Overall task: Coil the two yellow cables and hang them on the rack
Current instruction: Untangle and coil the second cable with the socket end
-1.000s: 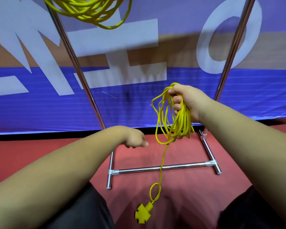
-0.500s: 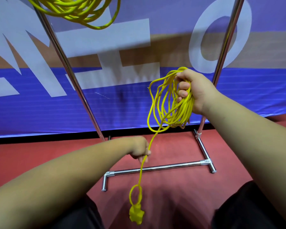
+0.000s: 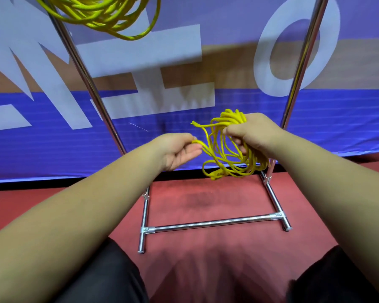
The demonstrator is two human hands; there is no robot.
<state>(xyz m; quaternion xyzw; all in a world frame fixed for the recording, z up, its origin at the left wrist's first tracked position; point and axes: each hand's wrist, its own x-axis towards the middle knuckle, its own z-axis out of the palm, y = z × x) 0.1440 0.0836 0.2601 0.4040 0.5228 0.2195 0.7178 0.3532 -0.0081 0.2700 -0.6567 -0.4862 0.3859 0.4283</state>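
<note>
My right hand (image 3: 253,133) grips a bundle of yellow cable loops (image 3: 230,154) in front of the rack. The loops droop below the fist, and a yellow plug end seems to sit at their lowest point. My left hand (image 3: 177,149), palm turned up, pinches a strand of that same cable just left of the bundle. A second yellow cable coil (image 3: 103,14) hangs at the top left, its upper part cut off by the frame. The chrome rack (image 3: 212,223) stands on the floor with two tall uprights.
A blue, white and tan banner (image 3: 53,138) stands right behind the rack. The floor (image 3: 206,197) is red. My dark-clothed knees fill the bottom corners, close to the rack's front crossbar and feet.
The trailing cable and its plug have come up off the floor into the bundle. My left hand rose from near the floor to beside my right hand, which dropped lower.
</note>
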